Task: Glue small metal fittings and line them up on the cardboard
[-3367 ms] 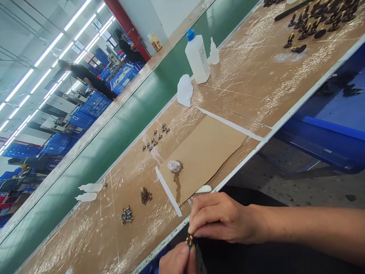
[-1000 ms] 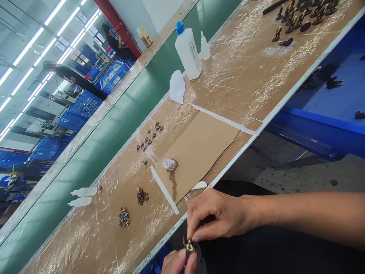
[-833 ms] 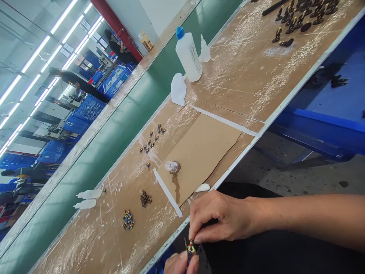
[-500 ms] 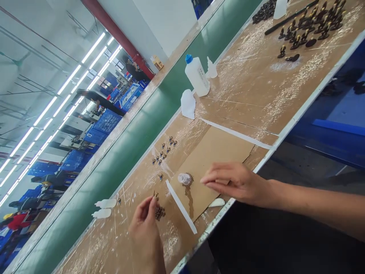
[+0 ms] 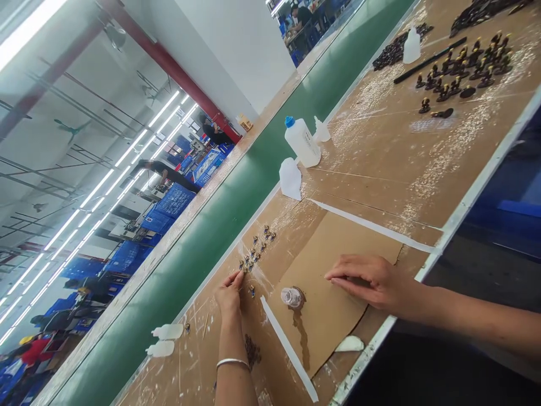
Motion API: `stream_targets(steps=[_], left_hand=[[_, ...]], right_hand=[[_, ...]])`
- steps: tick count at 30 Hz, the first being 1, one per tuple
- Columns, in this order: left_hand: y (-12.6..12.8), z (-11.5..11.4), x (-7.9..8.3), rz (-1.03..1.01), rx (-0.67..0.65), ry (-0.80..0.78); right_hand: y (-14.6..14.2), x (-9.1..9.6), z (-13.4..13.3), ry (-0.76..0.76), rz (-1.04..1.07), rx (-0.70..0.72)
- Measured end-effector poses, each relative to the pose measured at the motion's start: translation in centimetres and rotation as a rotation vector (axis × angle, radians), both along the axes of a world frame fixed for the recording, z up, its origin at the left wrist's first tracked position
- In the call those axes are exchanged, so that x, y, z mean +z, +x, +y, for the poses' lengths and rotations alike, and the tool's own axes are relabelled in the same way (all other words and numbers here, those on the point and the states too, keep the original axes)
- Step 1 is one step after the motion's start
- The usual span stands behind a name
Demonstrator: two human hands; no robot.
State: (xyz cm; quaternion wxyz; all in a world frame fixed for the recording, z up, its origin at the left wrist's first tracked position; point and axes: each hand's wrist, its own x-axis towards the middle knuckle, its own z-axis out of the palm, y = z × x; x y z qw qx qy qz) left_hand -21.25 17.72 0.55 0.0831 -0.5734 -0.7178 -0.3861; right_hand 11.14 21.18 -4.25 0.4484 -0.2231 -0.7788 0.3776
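Factory workshop: beside a long green conveyor belt (image 5: 253, 163), small painted figures (image 5: 256, 251) on the bench (image 5: 372, 169), blue plastic crates (image 5: 175, 201) and workers (image 5: 215, 132) beyond, strip lights (image 5: 164, 110) overhead.

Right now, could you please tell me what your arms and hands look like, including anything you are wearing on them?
Both the left hand and the right hand are bare, without gloves, and neither forearm shows a sleeve. The left wrist wears a thin silver-coloured bangle; no jewellery shows on the right arm.

The tiny figurines (image 5: 252, 291) are blue (with gold flecks).
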Motion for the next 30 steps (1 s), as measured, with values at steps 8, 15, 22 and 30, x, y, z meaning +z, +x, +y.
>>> stream_targets(steps=[8, 15, 22, 30], left_hand=[[-0.4, -7.0, 2.3, -0.16, 0.22, -0.35], [1.7, -14.6, 0.4, -0.096, 0.247, -0.435], [3.3, -15.9, -1.3, 0.107, 0.164, -0.397], [2.7, -15.1, -3.1, 0.41, 0.064, -0.29]], right_hand=[[0.2, -0.2, -0.1, 0.004, 0.024, 0.002], [0.2, 0.0, -0.1, -0.007, -0.009, 0.011], [0.3, 0.2, -0.1, 0.004, -0.039, -0.004], [0.4, 0.1, -0.3, -0.025, -0.059, -0.024]])
